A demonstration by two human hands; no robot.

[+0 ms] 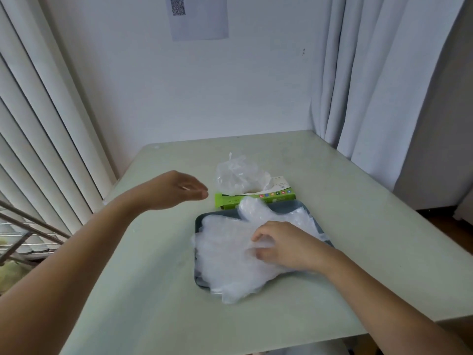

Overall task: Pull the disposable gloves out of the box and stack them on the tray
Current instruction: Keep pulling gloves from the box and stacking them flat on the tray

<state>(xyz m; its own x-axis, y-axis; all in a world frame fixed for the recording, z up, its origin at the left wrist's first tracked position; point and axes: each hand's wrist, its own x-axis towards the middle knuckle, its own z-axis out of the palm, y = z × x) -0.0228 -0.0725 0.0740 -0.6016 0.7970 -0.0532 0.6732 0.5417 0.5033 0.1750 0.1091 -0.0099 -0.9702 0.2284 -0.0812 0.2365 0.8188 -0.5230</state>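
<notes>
Pale green tabletop against a white wall. Dark blue-grey tray sits near the middle, and a stack of clear disposable gloves lies flat on it, spilling over the tray's near-left edge onto the tabletop. Right hand rests on top of the stack, fingers bent with the tips and thumb on the top glove; can't tell whether they pinch the plastic or just press it. Left hand hovers above the tabletop left of the box, apart from it, fingers loosely curled, thumb near the fingertips, holding nothing. Green and white glove box lies just behind the tray, touching or nearly touching its far rim. A crumpled bunch of clear gloves sticks up out of its top opening. The box's front has a row of small coloured icons and some print, too small to read; the white top has a faint hand outline. A sheet of paper taped on the wall carries a QR code, no readable text. White curtain hangs at right, vertical blinds at left.
</notes>
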